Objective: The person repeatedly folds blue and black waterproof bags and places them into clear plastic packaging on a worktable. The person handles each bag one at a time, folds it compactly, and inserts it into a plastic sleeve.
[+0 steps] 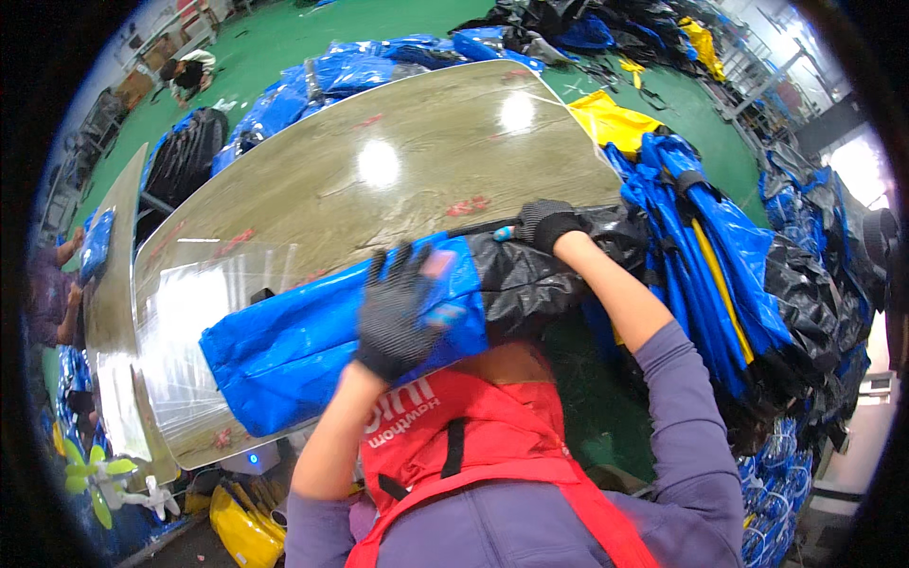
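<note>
A long bag (pixel 275 350) is lying lengthwise across the near side of the surface (pixel 426 161), directly in front of the wearer; its left part is showing glossy bright blue, creased and mostly flat, with a dark seam running along it, while its right part is showing crumpled, shiny black and is reaching the surface's right end. Its inside is staying out of sight, so whether it is holding anything cannot be told. The left hand (pixel 398 312), in a dark ribbed glove, is blurring over the blue part; its fingers are spreading loosely open and gripping nothing visible, though whether they are touching the bag cannot be told. The right hand, (pixel 549 225) gloved alike, is sitting at the black part's far edge, its fingers curling closed on the material. To the left, clear plastic sheets (pixel 199 303) are lying on the surface, partly under the bag's blue end. Just right of the surface, blue and black bags (pixel 696 246) are hanging in a thick heap with yellow strips showing; their contents are not showing. Below the surface's left end, a yellow bag (pixel 241 525) is resting near a green-bladed fan (pixel 99 469). At far left, another person is holding a folded blue piece (pixel 97 244).
</note>
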